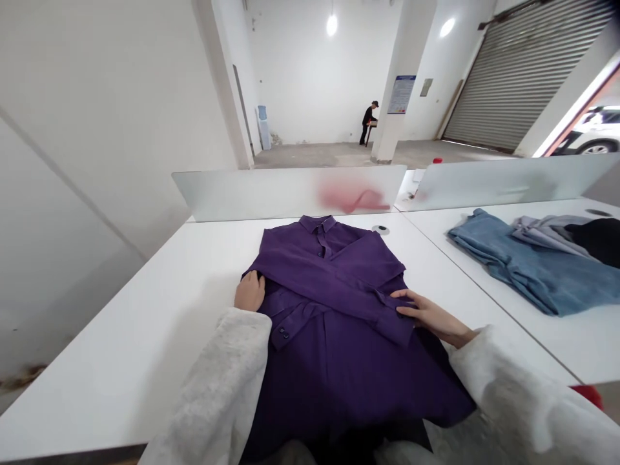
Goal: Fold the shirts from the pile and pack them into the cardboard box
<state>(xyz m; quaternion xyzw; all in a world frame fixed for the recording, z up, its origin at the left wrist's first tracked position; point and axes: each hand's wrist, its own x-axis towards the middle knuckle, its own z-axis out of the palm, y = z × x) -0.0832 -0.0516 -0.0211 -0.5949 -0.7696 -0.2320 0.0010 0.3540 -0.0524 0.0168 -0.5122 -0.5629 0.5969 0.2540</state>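
Observation:
A purple long-sleeved button shirt (pixel 329 336) lies face up on the white desk (pixel 140 361), collar (pixel 317 223) pointing away from me. Its two sleeves cross over the chest. My left hand (pixel 250 291) sits at the shirt's left side, fingers curled over the folded edge. My right hand (pixel 420 312) lies across the cuff (pixel 397 320) of the sleeve reaching to the right, its thumb hidden. White fuzzy sleeves (pixel 217 381) cover both my forearms, and the shirt's lower end is hidden beneath them.
Frosted divider panels (pixel 290 190) stand along the desk's far edge. On the adjoining desk (pixel 527 349) lie folded blue jeans (pixel 527 265), with grey (pixel 547 232) and black (pixel 595 240) garments. A person (pixel 369 123) stands far off near a pillar.

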